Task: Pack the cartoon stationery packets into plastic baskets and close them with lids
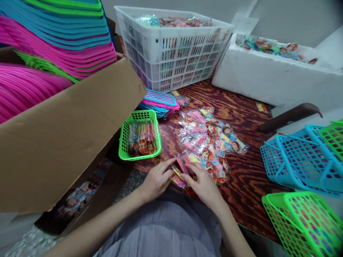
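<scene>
At the table's near edge, my left hand (157, 180) is closed, its fingers on a bunch of small clear plastic packets (177, 176) with yellow and pink inserts. My right hand (201, 182) pinches the other side of the same bunch, its thumb and forefinger by a pink packet standing on edge. Just beyond, a loose pile of similar packets (206, 134) printed with cartoon girl figures spreads over the table. Left of it stands a small green plastic basket (158, 151), with several packets (144, 134) upright in a row inside.
An open cardboard box (72, 132) holds stacked pink, blue and green plastic pieces at left. Behind are a white crate (184, 50) and a foam box (268, 71), both with packets. Blue baskets (297, 160) and a green basket (308, 221) stand right. Flat lids (160, 100) lie behind the small basket.
</scene>
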The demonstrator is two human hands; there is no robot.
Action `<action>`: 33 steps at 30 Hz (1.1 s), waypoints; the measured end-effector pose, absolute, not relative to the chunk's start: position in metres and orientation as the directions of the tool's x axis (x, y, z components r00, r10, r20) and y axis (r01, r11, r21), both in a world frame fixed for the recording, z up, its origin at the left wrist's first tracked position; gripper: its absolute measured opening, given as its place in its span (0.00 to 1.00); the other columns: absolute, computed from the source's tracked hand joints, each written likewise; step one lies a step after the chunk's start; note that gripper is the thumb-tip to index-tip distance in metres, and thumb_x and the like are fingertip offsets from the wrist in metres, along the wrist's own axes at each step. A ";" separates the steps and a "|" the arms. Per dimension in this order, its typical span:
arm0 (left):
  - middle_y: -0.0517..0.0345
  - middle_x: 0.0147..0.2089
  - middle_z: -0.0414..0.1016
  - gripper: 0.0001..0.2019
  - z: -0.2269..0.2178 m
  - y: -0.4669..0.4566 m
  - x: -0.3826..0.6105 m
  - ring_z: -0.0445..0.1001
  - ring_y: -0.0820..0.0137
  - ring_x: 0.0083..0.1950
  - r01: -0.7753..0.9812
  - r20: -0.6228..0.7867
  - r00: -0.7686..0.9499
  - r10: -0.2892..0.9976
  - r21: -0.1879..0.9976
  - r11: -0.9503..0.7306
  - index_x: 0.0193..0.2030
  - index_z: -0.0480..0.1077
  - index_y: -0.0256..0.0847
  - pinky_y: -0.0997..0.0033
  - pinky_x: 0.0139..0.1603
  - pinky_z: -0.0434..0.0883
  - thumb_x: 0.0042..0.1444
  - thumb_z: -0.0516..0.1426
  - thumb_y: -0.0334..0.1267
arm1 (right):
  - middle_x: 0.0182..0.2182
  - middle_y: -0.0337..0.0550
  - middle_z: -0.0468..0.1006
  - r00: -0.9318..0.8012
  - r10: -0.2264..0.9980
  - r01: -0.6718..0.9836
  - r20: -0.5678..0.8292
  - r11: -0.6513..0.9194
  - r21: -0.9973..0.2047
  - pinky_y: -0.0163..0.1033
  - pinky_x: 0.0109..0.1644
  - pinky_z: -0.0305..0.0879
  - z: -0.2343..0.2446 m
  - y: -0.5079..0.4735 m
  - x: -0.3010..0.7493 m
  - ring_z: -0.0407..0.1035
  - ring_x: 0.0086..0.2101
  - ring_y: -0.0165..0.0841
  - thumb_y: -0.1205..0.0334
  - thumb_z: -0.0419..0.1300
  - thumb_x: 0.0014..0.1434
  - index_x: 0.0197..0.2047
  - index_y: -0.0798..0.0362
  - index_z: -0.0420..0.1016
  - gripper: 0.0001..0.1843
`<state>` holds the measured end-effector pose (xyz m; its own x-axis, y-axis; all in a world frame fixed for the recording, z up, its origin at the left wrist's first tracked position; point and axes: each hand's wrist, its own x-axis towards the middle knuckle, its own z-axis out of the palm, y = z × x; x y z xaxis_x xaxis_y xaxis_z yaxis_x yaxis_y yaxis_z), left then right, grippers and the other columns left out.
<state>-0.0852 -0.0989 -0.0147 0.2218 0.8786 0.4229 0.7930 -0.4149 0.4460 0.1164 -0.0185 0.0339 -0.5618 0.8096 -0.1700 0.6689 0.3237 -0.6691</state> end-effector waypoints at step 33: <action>0.40 0.73 0.53 0.07 -0.011 -0.083 -0.080 0.61 0.59 0.70 0.733 0.312 0.164 0.936 0.596 -0.327 0.47 0.67 0.39 0.56 0.66 0.66 0.62 0.55 0.30 | 0.40 0.41 0.78 -0.612 0.768 0.604 -0.188 0.301 -0.738 0.40 0.48 0.63 0.030 -0.006 0.122 0.71 0.41 0.35 0.61 0.57 0.65 0.42 0.49 0.79 0.08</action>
